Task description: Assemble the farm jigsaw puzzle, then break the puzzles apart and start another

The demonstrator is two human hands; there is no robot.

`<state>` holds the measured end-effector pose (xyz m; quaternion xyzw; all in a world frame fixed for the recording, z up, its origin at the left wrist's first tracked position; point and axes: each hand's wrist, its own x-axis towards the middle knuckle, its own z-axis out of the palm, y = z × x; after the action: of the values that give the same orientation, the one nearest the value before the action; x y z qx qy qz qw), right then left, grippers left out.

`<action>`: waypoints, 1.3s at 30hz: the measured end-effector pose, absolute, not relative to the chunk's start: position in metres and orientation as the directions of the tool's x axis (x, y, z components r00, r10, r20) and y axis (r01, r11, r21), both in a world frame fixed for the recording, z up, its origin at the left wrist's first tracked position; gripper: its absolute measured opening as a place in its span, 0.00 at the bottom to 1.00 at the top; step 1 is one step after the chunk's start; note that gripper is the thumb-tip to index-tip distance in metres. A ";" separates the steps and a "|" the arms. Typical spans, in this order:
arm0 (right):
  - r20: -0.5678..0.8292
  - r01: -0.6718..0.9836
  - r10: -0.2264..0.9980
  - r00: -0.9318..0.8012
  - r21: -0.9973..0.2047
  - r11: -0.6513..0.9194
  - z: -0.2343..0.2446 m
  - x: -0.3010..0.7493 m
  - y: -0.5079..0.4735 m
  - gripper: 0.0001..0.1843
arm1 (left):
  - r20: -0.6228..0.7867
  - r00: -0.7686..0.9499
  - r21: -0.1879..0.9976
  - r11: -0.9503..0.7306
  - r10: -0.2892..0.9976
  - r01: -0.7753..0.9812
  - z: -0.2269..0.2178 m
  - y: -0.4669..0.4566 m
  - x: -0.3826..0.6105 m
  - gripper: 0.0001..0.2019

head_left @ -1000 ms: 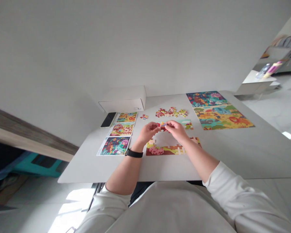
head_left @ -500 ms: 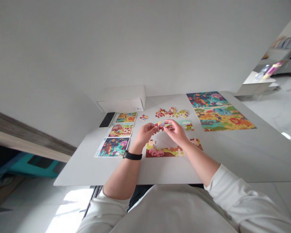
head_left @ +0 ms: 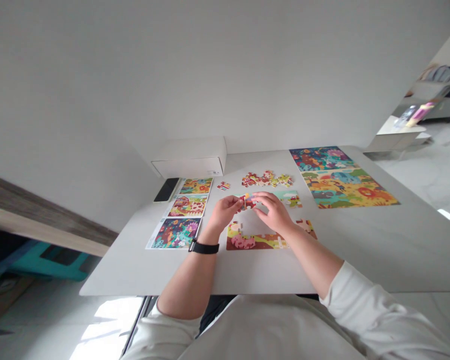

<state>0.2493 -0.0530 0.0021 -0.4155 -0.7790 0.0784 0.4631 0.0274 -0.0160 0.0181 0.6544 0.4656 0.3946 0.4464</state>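
My left hand (head_left: 226,209) and my right hand (head_left: 273,211) meet above the white table (head_left: 360,240), both pinching small red and yellow puzzle pieces (head_left: 247,201) between their fingertips. My left wrist wears a black band (head_left: 203,247). Just below the hands lies a partly built puzzle (head_left: 253,240) with a pink and green bottom strip. A heap of loose pieces (head_left: 267,178) lies beyond the hands, and a single loose piece (head_left: 223,186) sits to its left.
Three picture cards (head_left: 183,210) lie in a row at the left, beside a dark phone (head_left: 166,189). A white box (head_left: 190,156) stands against the wall. Two finished colourful puzzles (head_left: 341,177) lie at the right. Shelves stand far right.
Both hands have sunk a little toward the partly built puzzle, still holding the pieces together. The camera tipped slightly, so the table sits lower in view.
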 end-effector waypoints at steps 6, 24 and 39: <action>0.585 0.643 0.750 -0.307 -0.453 0.617 0.003 0.244 -0.054 0.13 | 0.079 0.305 0.859 -0.220 0.949 0.461 0.034 -0.017 0.010 0.17; 0.398 0.712 0.783 -0.479 -0.346 0.611 -0.011 0.208 -0.056 0.16 | -0.100 0.308 0.569 -0.200 0.946 0.798 0.023 -0.005 -0.021 0.08; 0.348 0.712 0.783 -0.515 -0.336 0.617 -0.016 0.209 -0.057 0.18 | -0.050 0.285 0.484 -0.227 0.957 0.845 0.023 -0.012 -0.016 0.07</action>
<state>0.2093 -0.0566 -0.0158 -0.4311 -0.8671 0.0752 0.2381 -0.0158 -0.0116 0.0232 0.7723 0.5834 0.1299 0.2149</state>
